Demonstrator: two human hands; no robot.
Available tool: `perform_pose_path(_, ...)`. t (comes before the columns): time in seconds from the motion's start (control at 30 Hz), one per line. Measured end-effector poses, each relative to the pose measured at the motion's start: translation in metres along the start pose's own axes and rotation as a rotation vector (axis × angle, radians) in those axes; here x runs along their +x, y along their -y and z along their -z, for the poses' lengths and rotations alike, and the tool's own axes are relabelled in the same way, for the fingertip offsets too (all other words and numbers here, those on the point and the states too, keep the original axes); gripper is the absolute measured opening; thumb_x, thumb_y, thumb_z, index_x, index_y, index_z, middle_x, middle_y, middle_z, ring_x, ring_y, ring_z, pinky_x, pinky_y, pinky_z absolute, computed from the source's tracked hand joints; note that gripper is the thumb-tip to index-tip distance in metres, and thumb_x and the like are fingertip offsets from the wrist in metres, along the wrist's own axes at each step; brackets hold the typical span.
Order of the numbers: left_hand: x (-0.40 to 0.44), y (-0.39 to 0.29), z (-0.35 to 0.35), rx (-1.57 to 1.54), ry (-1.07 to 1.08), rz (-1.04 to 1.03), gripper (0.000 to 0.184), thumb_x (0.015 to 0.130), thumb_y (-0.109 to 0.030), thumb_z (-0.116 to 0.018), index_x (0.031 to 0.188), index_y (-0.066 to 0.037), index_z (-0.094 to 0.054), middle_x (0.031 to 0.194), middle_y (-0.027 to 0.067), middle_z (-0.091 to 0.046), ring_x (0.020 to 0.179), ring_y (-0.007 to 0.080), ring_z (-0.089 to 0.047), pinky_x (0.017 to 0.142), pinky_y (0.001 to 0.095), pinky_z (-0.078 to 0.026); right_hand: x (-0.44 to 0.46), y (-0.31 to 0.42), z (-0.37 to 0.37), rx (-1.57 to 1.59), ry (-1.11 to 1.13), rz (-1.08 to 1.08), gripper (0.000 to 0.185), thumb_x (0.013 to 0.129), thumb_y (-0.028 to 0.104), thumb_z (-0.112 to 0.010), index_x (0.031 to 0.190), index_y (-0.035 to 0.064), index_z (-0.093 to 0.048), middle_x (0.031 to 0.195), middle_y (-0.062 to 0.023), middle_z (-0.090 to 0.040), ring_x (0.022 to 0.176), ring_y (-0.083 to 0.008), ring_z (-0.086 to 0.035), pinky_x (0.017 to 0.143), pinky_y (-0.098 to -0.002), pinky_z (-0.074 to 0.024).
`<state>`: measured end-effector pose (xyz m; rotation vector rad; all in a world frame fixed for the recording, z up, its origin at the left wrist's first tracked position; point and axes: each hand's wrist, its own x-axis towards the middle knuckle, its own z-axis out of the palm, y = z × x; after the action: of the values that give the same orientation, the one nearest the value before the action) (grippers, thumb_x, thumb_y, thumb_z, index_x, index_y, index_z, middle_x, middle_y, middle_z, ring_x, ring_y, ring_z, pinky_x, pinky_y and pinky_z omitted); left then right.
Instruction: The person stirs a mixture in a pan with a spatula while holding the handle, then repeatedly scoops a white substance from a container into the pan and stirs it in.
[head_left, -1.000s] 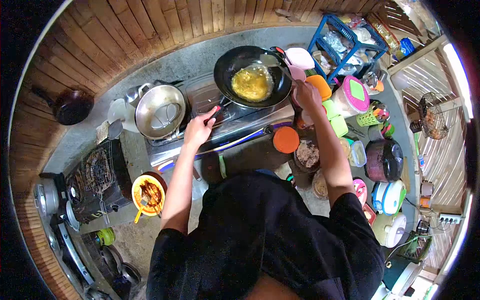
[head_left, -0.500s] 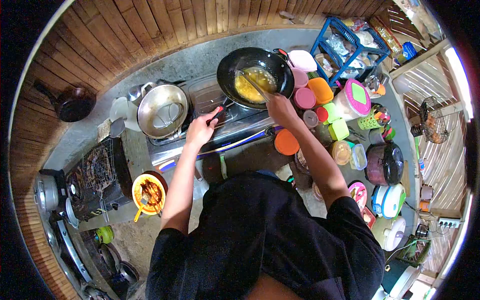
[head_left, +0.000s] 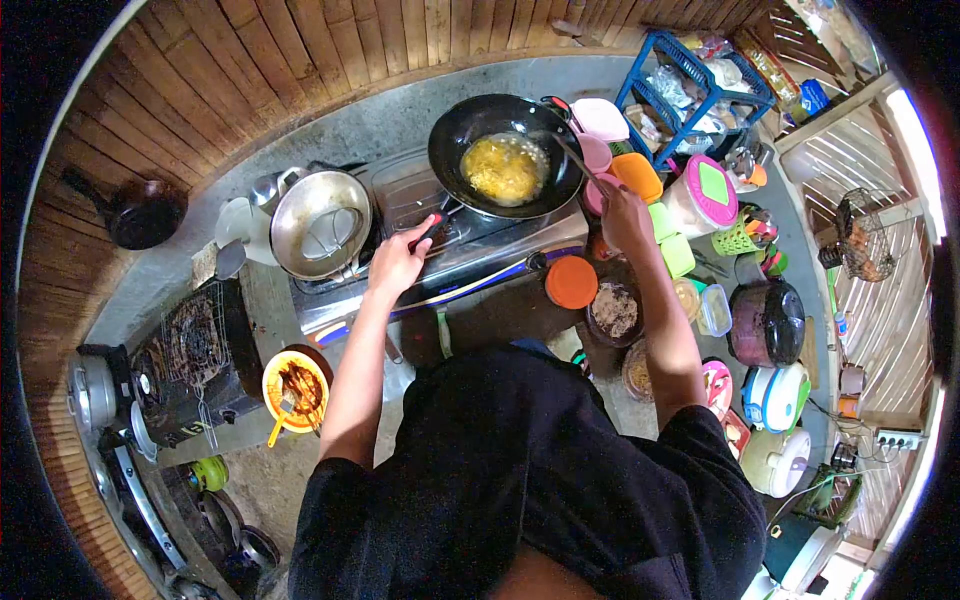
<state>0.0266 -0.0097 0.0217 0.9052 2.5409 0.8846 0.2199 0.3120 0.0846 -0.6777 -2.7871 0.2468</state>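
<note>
A black wok (head_left: 452, 125) stands on the stove at upper middle, with yellow food (head_left: 503, 170) bubbling in oil at its bottom. My left hand (head_left: 397, 264) is closed round the wok's black and red handle (head_left: 429, 228). To the right of the wok, my right hand (head_left: 626, 219) grips a spatula (head_left: 574, 155). The spatula slants up and left over the wok's right rim, apart from the food; its far end is hard to make out against the dark wok.
A metal pan (head_left: 288, 235) rests on the left side of the gas stove (head_left: 460, 268). Several coloured tubs and an orange lid (head_left: 571, 283) crowd the right side, below a blue rack (head_left: 650, 60). An orange bowl (head_left: 268, 385) with dark sauce sits at lower left, near a grill (head_left: 195, 340).
My right hand has moved right, drawing the spatula out of the yellow food to the wok's right rim. My left hand stays on the handle.
</note>
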Motion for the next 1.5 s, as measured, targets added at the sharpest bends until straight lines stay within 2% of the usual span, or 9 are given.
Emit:
perform_pose_path(0.07, -0.001, -0.002, 0.001, 0.019, 0.007, 0.015, 0.042, 0.092, -0.027, -0.062, 0.132, -0.036, -0.056, 0.121, 0.0122, -0.064, 0.102, 0.0353, -0.064, 0.088, 0.0394, -0.051, 0.001, -0.007, -0.008, 0.041, -0.135, 0.026, 0.030, 0.092, 0.013, -0.048, 0.120, 0.0157, -0.058, 0.095, -0.0246, -0.064, 0.082, -0.0451, -0.064, 0.070, -0.0555, -0.0526)
perform_pose_path(0.2, 0.000, -0.001, 0.001, 0.004, 0.030, -0.013, 0.044, 0.092, -0.027, -0.061, 0.134, -0.035, -0.054, 0.121, 0.0136, -0.064, 0.102, 0.0352, -0.065, 0.089, 0.0400, -0.051, 0.017, -0.029, -0.046, 0.034, -0.049, -0.165, 0.030, 0.090, 0.007, -0.048, 0.116, 0.0077, -0.061, 0.088, -0.0275, -0.063, 0.085, -0.0445, -0.063, 0.076, -0.0541, -0.0495)
perform_pose_path(0.3, -0.002, 0.001, -0.002, -0.002, -0.008, -0.033, 0.043, 0.092, -0.027, -0.061, 0.134, -0.035, -0.054, 0.119, 0.0126, -0.064, 0.101, 0.0347, -0.065, 0.088, 0.0406, -0.052, 0.017, -0.054, -0.086, 0.026, 0.137, -0.026, 0.028, 0.090, 0.007, -0.048, 0.114, 0.0056, -0.062, 0.093, -0.0288, -0.065, 0.090, -0.0437, -0.064, 0.080, -0.0516, -0.0505)
perform_pose_path(0.53, 0.000, 0.005, -0.004, 0.021, -0.043, -0.054, 0.042, 0.092, -0.028, -0.061, 0.133, -0.036, -0.055, 0.117, 0.0118, -0.065, 0.098, 0.0349, -0.065, 0.085, 0.0427, -0.052, 0.023, -0.021, -0.043, 0.267, 0.061, 0.062, 0.030, 0.092, 0.015, -0.051, 0.118, 0.0063, -0.064, 0.096, -0.0262, -0.066, 0.090, -0.0438, -0.064, 0.080, -0.0479, -0.0511)
perform_pose_path(0.7, 0.001, 0.007, -0.006, 0.015, -0.048, -0.065, 0.042, 0.092, -0.028, -0.061, 0.133, -0.036, -0.055, 0.116, 0.0125, -0.065, 0.099, 0.0354, -0.065, 0.085, 0.0430, -0.052, 0.023, -0.021, -0.026, -0.095, -0.116, -0.030, 0.034, 0.093, 0.019, -0.049, 0.124, 0.0077, -0.057, 0.082, -0.0196, -0.066, 0.074, -0.0392, -0.065, 0.063, -0.0505, -0.0523)
perform_pose_path(0.83, 0.000, 0.005, -0.006, 0.005, -0.038, -0.051, 0.042, 0.092, -0.028, -0.060, 0.133, -0.036, -0.055, 0.118, 0.0116, -0.065, 0.101, 0.0352, -0.064, 0.088, 0.0426, -0.051, 0.017, -0.026, -0.028, -0.189, -0.163, 0.016, 0.033, 0.094, 0.019, -0.048, 0.122, 0.0053, -0.058, 0.078, -0.0183, -0.066, 0.071, -0.0376, -0.065, 0.061, -0.0493, -0.0528)
perform_pose_path(1.03, 0.000, 0.003, -0.005, 0.018, -0.038, -0.050, 0.042, 0.092, -0.027, -0.060, 0.133, -0.035, -0.055, 0.120, 0.0101, -0.065, 0.103, 0.0347, -0.064, 0.089, 0.0423, -0.051, 0.020, -0.022, -0.018, -0.279, -0.152, 0.089, 0.021, 0.093, 0.021, -0.050, 0.098, 0.0050, -0.063, 0.076, -0.0179, -0.065, 0.070, -0.0344, -0.067, 0.057, -0.0460, -0.0540)
perform_pose_path(1.27, -0.003, -0.004, 0.002, 0.012, 0.020, 0.008, 0.042, 0.092, -0.027, -0.061, 0.133, -0.032, -0.055, 0.120, 0.0158, -0.064, 0.104, 0.0366, -0.064, 0.088, 0.0408, -0.051, 0.044, 0.022, 0.054, -0.419, -0.072, 0.176, 0.017, 0.087, 0.019, -0.056, 0.082, 0.0058, -0.066, 0.076, -0.0146, -0.070, 0.067, -0.0299, -0.070, 0.054, -0.0408, -0.0554)
perform_pose_path(1.5, 0.000, 0.006, -0.007, 0.032, -0.036, -0.057, 0.041, 0.092, -0.030, -0.059, 0.132, -0.037, -0.055, 0.112, 0.0129, -0.066, 0.094, 0.0379, -0.064, 0.082, 0.0447, -0.052, 0.090, 0.080, 0.089, -0.597, 0.430, 0.250, 0.022, 0.087, 0.016, -0.057, 0.094, 0.0044, -0.074, 0.100, -0.0162, -0.072, 0.091, -0.0312, -0.071, 0.071, -0.0437, -0.0584)
